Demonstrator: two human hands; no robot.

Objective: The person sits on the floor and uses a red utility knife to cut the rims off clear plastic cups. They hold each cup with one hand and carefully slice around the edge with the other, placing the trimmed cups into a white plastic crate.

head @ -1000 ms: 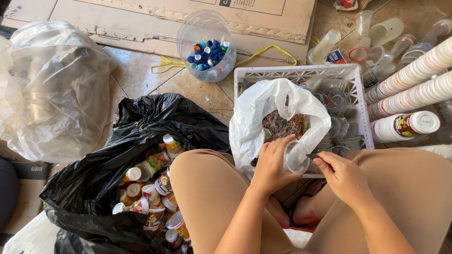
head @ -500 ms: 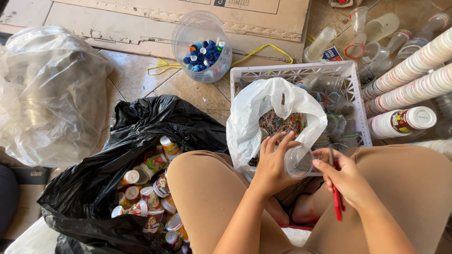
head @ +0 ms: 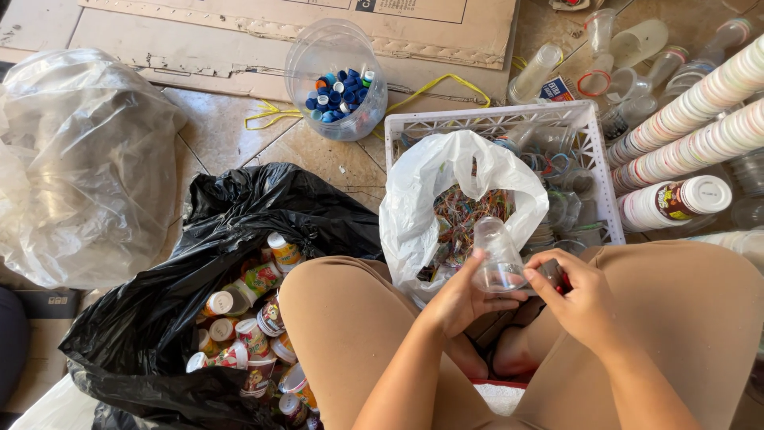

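Clear plastic cup (head: 496, 256) is gripped by the left hand (head: 460, 299) just in front of the white bag (head: 422, 203); right hand (head: 585, 299) fingers close on a small dark-and-red tool (head: 552, 275) at its base. Label stripping seems underway; steady cup support is needed next.

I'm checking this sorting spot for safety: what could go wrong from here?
The red-handled tool in the right hand works close to the left hand gripping the clear bottle; a slip might nick the fingers. The bottle could also drop among the stripped labels in the white bag.
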